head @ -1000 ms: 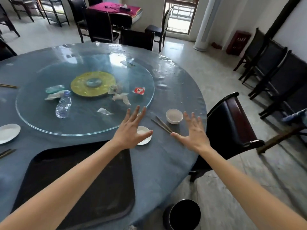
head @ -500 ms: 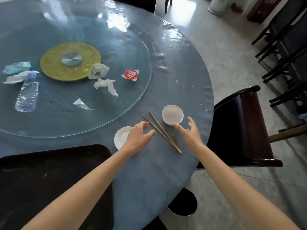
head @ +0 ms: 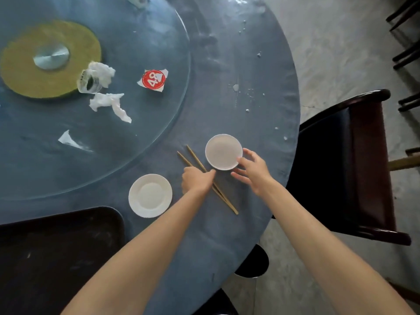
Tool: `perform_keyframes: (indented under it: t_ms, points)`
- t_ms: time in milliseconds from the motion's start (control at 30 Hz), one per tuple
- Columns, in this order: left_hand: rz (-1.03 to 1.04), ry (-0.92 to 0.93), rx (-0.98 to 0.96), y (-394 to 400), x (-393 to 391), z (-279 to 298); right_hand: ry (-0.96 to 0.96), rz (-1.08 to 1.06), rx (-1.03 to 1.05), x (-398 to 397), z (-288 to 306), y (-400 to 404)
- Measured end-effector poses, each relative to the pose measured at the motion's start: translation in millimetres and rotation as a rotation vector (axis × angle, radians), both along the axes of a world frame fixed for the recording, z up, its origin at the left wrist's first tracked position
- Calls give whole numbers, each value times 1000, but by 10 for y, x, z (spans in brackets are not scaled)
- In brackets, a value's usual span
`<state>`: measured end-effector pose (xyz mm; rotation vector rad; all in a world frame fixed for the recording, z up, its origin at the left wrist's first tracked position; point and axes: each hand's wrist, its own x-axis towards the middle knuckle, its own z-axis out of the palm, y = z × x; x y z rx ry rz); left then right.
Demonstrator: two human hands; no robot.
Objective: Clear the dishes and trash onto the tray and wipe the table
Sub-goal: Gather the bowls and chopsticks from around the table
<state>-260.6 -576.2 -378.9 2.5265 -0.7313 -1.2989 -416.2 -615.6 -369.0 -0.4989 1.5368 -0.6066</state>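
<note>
Nothing is on the tray (head: 56, 235) yet, as far as I can see its dark surface, so I judge the clearing barely begun and the wiping still entirely ahead.

My left hand (head: 197, 180) lies curled over the middle of the chopsticks (head: 225, 198); the fingers seem to be closing round them, but I cannot tell whether I have them gripped or am only pressing on them. Their tips stick out beyond my knuckles, their handles trail back toward my wrist. My right hand (head: 252, 171) is spread wide, fingertips and thumb at the near right rim of the small bowl (head: 223, 151), touching or just about to; it is not lifted. The bowl sits just beyond and between both hands and looks empty inside.

Just left of my left hand, near the tray's corner, sits the white saucer (head: 150, 195), also empty. The tray itself lies left of my left forearm, close to my body.

Farther out beyond my left hand, on the glass turntable (head: 159, 133), the trash waits: crumpled tissues (head: 109, 103), a clear plastic cup (head: 89, 84) lying on its side with tissue against it, a torn red wrapper (head: 154, 79) and a scrap of plastic film (head: 67, 139). Beyond my right hand, white crumbs and droplets (head: 236, 87) dot the table cloth (head: 227, 223), work for the wipe.
</note>
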Motion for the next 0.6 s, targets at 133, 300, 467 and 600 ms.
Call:
perform_keyframes:
  t_ms: [133, 300, 467, 600]
  points:
    - [-11, -122, 58, -53, -94, -76, -7, 49, -11, -46, -74, -28]
    - [19, -108, 41, -58, -28, -178, -15, 52, -20, -65, -114, -34]
    - [19, -16, -66, 24, 106, -225, -21, -2, -31, -35, -122, -8]
    - [0, 218, -201, 166, 224, -180, -6, -29, -51, -30, -46, 83]
